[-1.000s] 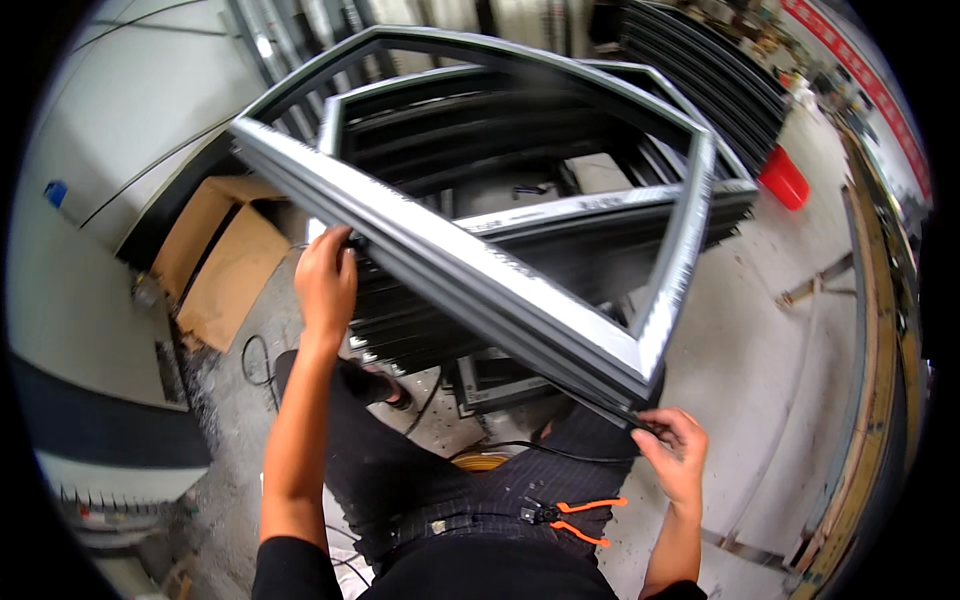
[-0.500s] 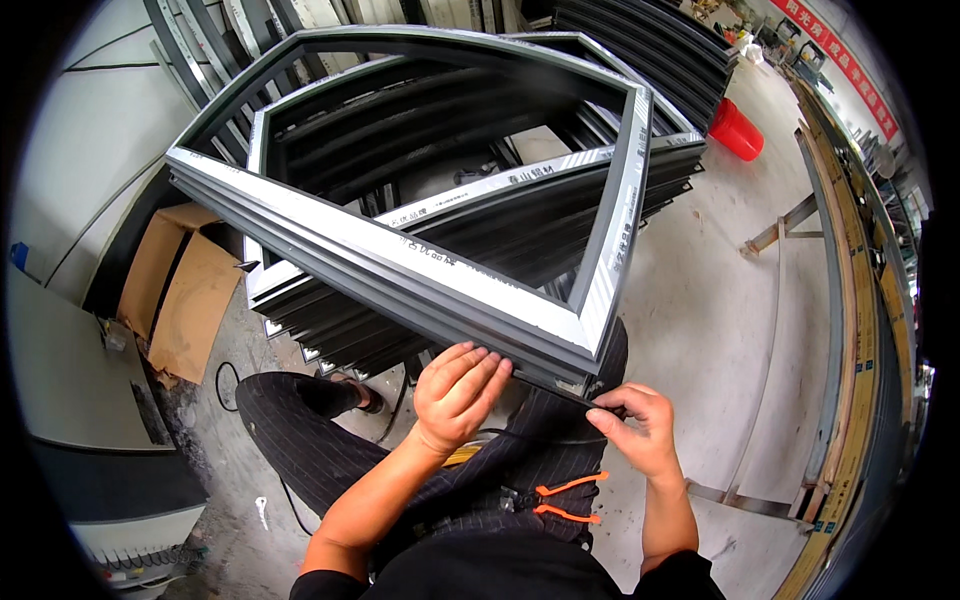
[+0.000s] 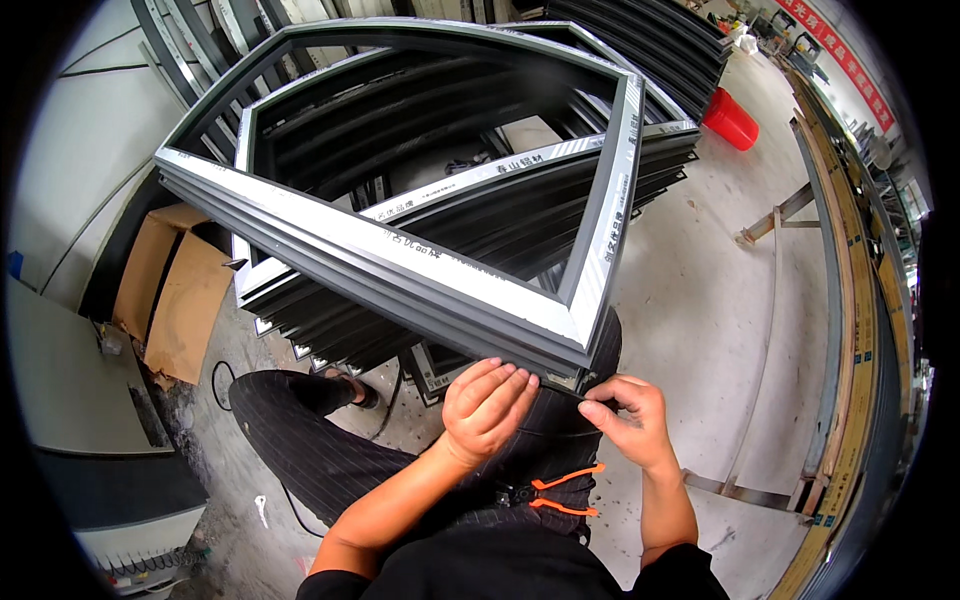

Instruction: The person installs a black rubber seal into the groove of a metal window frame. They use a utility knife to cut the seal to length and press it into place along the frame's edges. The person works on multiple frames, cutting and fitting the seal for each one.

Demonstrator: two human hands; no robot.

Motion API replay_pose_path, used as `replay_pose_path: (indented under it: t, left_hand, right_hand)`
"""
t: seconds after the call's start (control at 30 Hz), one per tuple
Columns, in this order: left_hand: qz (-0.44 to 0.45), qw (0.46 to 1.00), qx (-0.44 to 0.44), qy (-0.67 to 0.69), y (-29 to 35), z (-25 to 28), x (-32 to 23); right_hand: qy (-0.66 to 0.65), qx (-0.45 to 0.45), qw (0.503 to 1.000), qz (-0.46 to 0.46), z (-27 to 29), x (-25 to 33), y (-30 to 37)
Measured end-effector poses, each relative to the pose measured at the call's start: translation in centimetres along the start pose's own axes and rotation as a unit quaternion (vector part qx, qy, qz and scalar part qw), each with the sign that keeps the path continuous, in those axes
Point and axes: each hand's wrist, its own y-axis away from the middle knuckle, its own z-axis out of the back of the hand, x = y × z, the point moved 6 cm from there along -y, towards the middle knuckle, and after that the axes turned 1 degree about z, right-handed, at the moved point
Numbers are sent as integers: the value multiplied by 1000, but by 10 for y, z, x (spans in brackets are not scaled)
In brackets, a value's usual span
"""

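A black window frame (image 3: 480,275) with white printed film on its face lies tilted across a stack of similar frames, its near corner above my lap. Along the lower outer edge by that corner runs a thin black strip (image 3: 566,394), which looks like a rubber seal. My left hand (image 3: 488,412) is closed, fingers together, pressing the strip against the frame's edge; the thumb is hidden. Just past the corner, my right hand (image 3: 632,420) pinches the strip between thumb and forefinger. Orange-handled pliers (image 3: 555,492) rest on my thigh below the hands.
Under the held frame is the stack of dark frames (image 3: 330,325). An opened cardboard box (image 3: 185,310) stands at left, a red bucket (image 3: 731,120) at the far right. Long profiles on a rack (image 3: 850,380) line the right side. A cable (image 3: 222,385) lies on the floor.
My left hand has slid right along the frame's edge, closer to the corner and my right hand. The right hand keeps its pinch. The whole view has shifted slightly.
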Motion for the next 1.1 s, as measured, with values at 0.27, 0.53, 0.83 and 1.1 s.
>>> replay_pose_path:
  t: [0.27,0.53,0.83,1.1]
  left_hand:
    - [-1,999,31,10,-6,-5,-14]
    - [34,993,83,82,-11,11,-4]
    - [244,963,-73,-92,-75,75,65]
    - [355,921,-149,-56,-46,85,95]
  right_hand:
    - [24,3,1000,8,-2,1,2]
    - [191,-74,959,196,49,66,-62]
    - [265,60,893,358,23,85,-203]
    - [300,-41,883,359,-22,109,-113]
